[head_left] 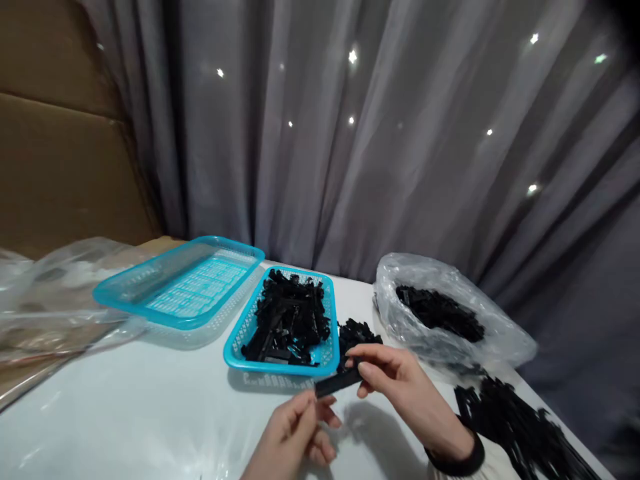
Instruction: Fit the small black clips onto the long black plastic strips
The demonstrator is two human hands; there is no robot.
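Observation:
A short black plastic strip (337,382) is held between my two hands, above the white table just in front of a blue basket. My right hand (395,383) pinches its right end between thumb and fingers. At its left end, my left hand (303,430) has thumb and forefinger closed on the tip, with the other fingers curled loosely. The blue basket (233,365) holds a heap of black plastic pieces (295,313). A smaller pile of black pieces (359,332) lies on the table to the right of that basket, partly behind my right hand.
A second blue basket (180,323) stands at the left, beside clear plastic sheeting (75,287). An open clear bag (400,267) with black pieces inside is at the back right. Long black strips (520,427) lie at the right edge. A grey curtain (320,133) hangs behind the table.

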